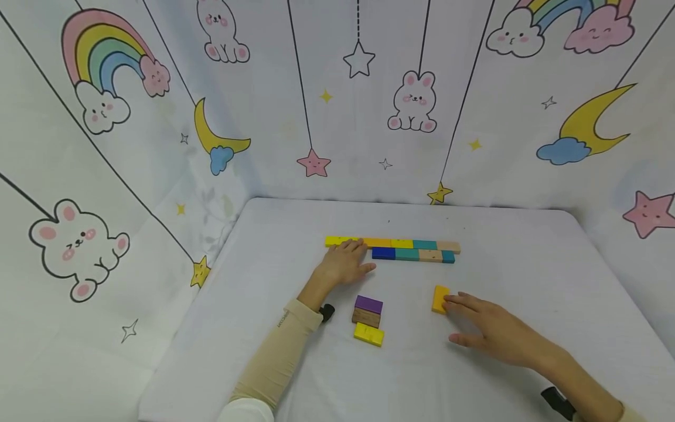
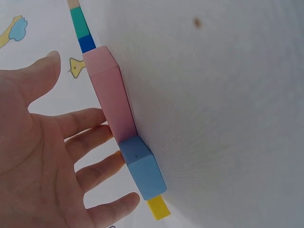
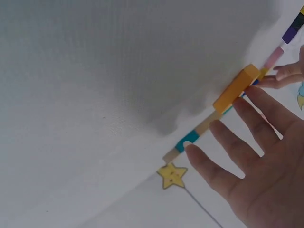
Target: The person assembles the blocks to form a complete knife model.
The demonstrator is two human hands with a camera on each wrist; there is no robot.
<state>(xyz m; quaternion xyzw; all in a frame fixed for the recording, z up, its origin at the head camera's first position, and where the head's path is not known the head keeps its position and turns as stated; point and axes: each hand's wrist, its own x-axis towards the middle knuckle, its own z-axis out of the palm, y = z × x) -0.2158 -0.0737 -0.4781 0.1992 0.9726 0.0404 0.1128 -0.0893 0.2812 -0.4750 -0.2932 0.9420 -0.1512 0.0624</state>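
My left hand (image 1: 345,262) reaches to the left end of two rows of coloured blocks, its fingers spread and fairly straight. In the left wrist view its fingertips are right at a pink block (image 2: 113,99) and a light blue block (image 2: 146,168); the hand hides both in the head view. On the right, my right hand (image 1: 493,328) has its fingers extended, with fingertips at the side of an orange block (image 1: 440,299) lying apart from the rows. The thumb stands away from that block.
The back row has a yellow block (image 1: 402,244) and a tan block (image 1: 449,247); the front row has a dark blue block (image 1: 383,253). Nearer lie a purple block (image 1: 368,304), a brown block (image 1: 366,317) and a yellow block (image 1: 368,334). A patterned curtain (image 1: 358,135) stands behind the white table (image 1: 506,258).
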